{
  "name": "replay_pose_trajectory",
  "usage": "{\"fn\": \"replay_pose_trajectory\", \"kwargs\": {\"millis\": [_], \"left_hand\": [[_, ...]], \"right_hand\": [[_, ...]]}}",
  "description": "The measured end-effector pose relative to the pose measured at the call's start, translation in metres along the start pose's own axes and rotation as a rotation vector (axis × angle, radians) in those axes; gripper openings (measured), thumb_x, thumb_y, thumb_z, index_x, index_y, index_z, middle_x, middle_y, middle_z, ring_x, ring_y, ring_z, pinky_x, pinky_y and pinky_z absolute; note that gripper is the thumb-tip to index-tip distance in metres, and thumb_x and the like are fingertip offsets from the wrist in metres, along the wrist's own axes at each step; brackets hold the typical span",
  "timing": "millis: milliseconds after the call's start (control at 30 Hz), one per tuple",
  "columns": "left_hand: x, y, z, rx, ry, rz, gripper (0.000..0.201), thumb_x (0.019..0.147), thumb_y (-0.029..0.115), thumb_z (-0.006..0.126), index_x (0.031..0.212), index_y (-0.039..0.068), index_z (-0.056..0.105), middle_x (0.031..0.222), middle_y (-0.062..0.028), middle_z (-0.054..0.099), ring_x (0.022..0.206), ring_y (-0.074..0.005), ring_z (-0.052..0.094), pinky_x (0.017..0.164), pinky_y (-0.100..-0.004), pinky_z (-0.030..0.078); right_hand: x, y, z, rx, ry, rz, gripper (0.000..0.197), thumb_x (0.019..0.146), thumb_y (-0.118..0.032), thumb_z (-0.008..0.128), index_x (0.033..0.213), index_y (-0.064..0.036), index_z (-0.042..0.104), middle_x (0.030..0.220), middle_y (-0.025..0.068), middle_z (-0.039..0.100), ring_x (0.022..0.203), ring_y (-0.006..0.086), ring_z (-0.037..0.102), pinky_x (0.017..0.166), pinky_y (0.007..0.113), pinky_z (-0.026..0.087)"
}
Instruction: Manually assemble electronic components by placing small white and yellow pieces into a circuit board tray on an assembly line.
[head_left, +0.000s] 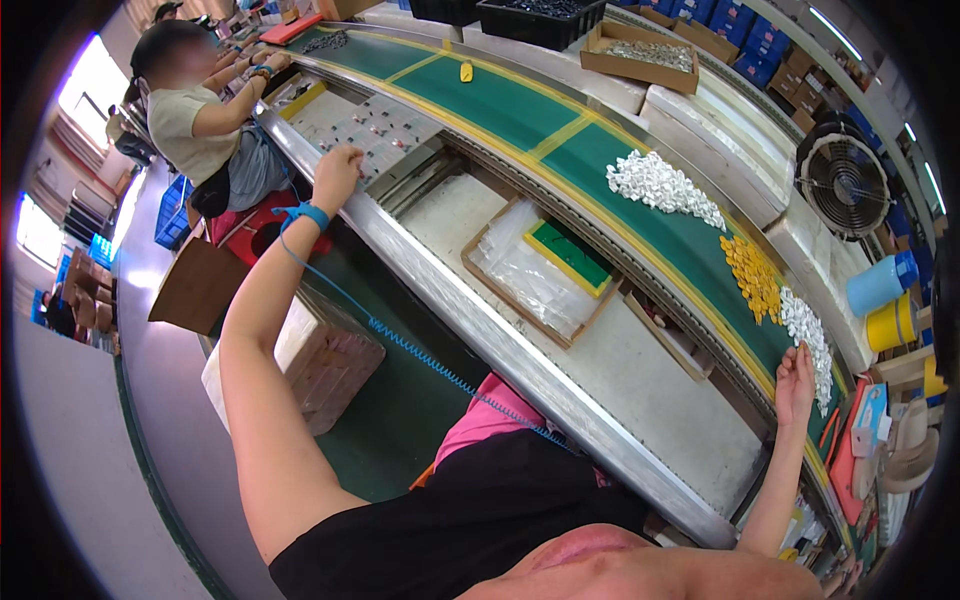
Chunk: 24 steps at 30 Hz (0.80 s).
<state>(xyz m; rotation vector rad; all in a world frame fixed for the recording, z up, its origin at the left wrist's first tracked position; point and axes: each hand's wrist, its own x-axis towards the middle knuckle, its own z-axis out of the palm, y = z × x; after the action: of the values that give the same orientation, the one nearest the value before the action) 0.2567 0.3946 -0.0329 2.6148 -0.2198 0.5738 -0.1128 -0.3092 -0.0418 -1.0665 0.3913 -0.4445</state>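
Observation:
My left hand (338, 182), with a blue strap and coiled cord (420, 355) at its wrist, is stretched out to the far left. Its fingers are curled together beside a pale sheet (385, 135) dotted with small dark and reddish parts; whatever they hold is too small to make out. On the right, my right hand (796, 388) has its fingers drawn together at the edge of a pile of small white pieces (808, 328) on the green belt (660, 228). I cannot see what is between them. A yellow pile (752, 280) and a larger white pile (660, 187) lie farther along.
A metal rail (440, 290) edges the bench. Below the belt sits a carton (510, 265) with clear plastic and a green-and-yellow tray (568, 257). Beyond are a box of small parts (640, 55), a fan (845, 185) and a blue bottle (880, 285). A co-worker (205, 115) sits far left.

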Motion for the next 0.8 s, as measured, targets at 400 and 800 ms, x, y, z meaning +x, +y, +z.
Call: {"fn": "replay_pose_trajectory", "kwargs": {"millis": [400,800], "left_hand": [[-0.153,0.195,-0.008,-0.169,-0.327,0.611,0.018,0.079,0.003,0.057,0.096,0.003,0.062,0.085,-0.0152,0.064,0.08,-0.0339,0.061,0.071,-0.0385,0.049],[-0.245,0.345,0.012,-0.539,-0.575,1.028,0.026,0.07,-0.001,0.052,0.095,0.0,0.059,0.085,-0.0138,0.063,0.08,-0.0293,0.06,0.076,-0.0352,0.045]], "right_hand": [[-0.023,-0.011,0.011,-0.066,-0.154,0.11,0.016,0.091,-0.009,0.054,0.105,-0.0022,0.053,0.089,0.0031,0.054,0.07,0.0073,0.047,0.057,0.019,0.04],[-0.074,-0.017,0.077,-0.485,-0.336,0.223,0.014,0.083,-0.008,0.063,0.093,0.0025,0.064,0.078,0.004,0.06,0.063,0.0059,0.048,0.053,0.019,0.038]]}}
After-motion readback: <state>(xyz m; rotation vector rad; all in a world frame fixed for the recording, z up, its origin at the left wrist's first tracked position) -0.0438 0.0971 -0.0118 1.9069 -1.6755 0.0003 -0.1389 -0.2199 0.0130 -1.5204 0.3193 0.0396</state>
